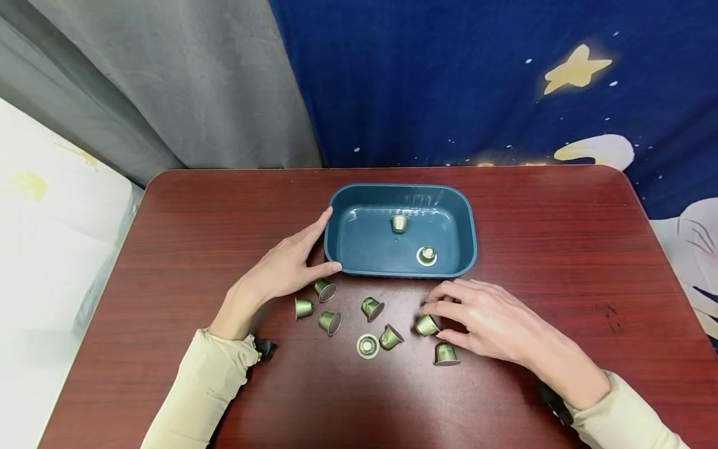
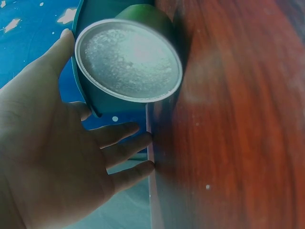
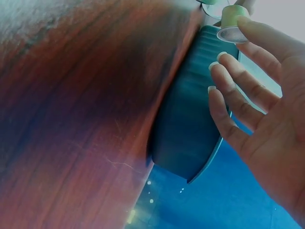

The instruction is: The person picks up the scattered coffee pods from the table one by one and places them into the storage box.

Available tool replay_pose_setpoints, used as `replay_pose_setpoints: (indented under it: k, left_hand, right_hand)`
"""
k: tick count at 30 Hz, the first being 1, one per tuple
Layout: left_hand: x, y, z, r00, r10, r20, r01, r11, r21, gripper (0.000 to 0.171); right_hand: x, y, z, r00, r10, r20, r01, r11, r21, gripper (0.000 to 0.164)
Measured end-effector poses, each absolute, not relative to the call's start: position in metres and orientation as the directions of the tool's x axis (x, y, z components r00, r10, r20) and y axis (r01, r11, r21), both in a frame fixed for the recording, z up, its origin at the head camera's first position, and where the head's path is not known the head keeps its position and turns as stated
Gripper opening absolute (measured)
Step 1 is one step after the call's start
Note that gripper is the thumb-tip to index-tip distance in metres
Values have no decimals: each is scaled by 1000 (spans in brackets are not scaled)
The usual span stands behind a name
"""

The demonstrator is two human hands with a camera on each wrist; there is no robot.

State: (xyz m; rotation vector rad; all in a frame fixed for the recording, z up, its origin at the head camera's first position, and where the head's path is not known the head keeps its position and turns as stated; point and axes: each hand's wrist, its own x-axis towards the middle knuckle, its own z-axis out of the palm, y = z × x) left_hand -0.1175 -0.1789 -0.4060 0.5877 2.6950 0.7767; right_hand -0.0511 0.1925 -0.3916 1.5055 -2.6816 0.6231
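The right grip point(image 1: 485, 318) has its thumb and pointing finger on two sides of one green pod point(image 1: 426, 325) — they look pinched on it. That pod is on the worktop point(image 1: 561, 249), at the left side of the grip, and it seems to lie tipped, with its wide end toward the thumb. The right grip is the nearer one to it.

The big thing is where the blue tub point(image 1: 364, 243) is. It sits just past the pod, toward the far edge of the worktop, and its near wall stands between the pod and the inside. Two pods point(image 1: 399, 224) are in there.

The left grip point(image 1: 280, 265) has its fingers apart, touching the tub at its left edge and near left corner. Three pods point(image 1: 304, 308) lie just beside that wrist. One more pod point(image 1: 446, 354) lies just below the right thumb — on the side away from the tub
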Motion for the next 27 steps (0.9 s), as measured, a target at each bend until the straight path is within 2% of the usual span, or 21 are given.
replay_pose_setpoints:
  k: [7, 16, 27]
  left_hand:
    - [-117, -179, -405, -878, 454, -151, 302, 771, 562, 96]
    - [-118, -179, -404, -880, 450, -154, 297, 773, 561, 96]
    - [-118, -179, -405, -878, 456, -149, 305, 771, 559, 97]
  right_hand:
    - [-49, 195, -385, -527, -823, 210, -834, 453, -317, 39]
    - [-49, 194, -376, -442, -816, 372, -896, 384, -222, 37]
    - [-50, 193, -372, -434, -803, 409, -900, 370, -229, 37]
